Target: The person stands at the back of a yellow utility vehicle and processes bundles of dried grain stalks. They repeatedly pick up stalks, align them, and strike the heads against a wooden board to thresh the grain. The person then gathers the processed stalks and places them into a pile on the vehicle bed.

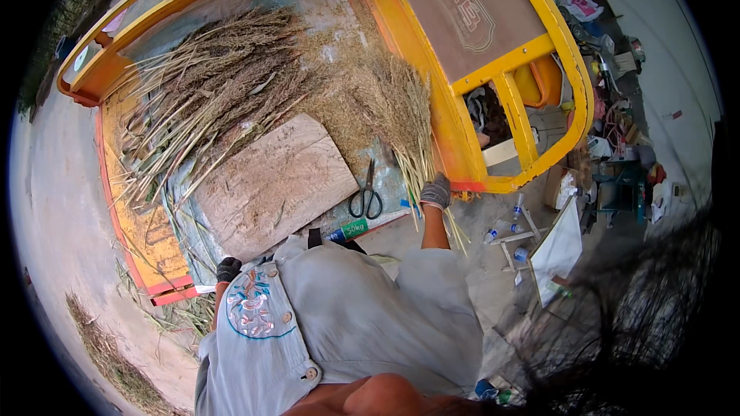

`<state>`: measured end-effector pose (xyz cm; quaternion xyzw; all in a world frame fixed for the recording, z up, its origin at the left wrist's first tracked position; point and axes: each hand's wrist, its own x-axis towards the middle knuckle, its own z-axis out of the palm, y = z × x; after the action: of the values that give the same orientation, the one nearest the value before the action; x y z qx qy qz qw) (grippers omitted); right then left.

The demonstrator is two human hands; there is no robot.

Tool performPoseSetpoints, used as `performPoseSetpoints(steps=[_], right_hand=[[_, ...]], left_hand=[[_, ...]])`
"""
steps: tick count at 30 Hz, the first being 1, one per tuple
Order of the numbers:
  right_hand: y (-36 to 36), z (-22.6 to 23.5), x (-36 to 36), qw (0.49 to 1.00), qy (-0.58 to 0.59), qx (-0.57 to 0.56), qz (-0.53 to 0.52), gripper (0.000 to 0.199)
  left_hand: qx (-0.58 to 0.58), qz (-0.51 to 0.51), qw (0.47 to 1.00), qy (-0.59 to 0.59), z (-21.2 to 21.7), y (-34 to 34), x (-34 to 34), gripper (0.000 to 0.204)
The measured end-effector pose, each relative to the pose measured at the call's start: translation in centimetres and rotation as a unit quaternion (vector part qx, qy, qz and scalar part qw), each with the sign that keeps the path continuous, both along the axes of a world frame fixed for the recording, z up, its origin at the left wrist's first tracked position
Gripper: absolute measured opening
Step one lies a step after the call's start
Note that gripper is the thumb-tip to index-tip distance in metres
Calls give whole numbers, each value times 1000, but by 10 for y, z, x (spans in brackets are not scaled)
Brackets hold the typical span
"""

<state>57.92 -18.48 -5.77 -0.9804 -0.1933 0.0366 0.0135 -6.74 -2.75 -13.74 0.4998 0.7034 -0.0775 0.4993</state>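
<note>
My right hand (435, 191), in a grey glove, grips a bundle of dry grass stalks (408, 127) with bushy seed heads, held against the right side of a yellow cart bed (401, 31). My left hand (228, 269), in a dark glove, hangs low at the cart's near edge, fingers curled, with nothing visible in it. A large pile of the same stalks (216, 85) lies across the cart's left half. Black-handled scissors (367, 196) lie on the sheet between a wooden board (270, 185) and my right hand.
The cart's yellow frame and brown seat panel (470, 8) stand to the right. Plastic bottles (493, 233), a white board (559, 250) and mixed clutter (617, 146) cover the concrete on the right. Loose straw (100, 339) lies on the ground at the left.
</note>
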Motion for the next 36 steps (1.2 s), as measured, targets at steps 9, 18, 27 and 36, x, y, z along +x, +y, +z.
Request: performPoseSetpoints(steps=[9,18,27,36], right_hand=[[-51,-36,-161,958,276,4,71,27],[-56,-67,-191,917,328,-165,159,25],[31,-6,-184,872,476,36,-105,14],[66,-8,-198,875,481,-48,-38,19]], left_hand=[[319,-88,923,194,58,139,38,24],[435,-125,867,208,58,305,112,31],[338,-156,887,275,13,357,125,24],[278,-202,934,100,23,346,105,24]])
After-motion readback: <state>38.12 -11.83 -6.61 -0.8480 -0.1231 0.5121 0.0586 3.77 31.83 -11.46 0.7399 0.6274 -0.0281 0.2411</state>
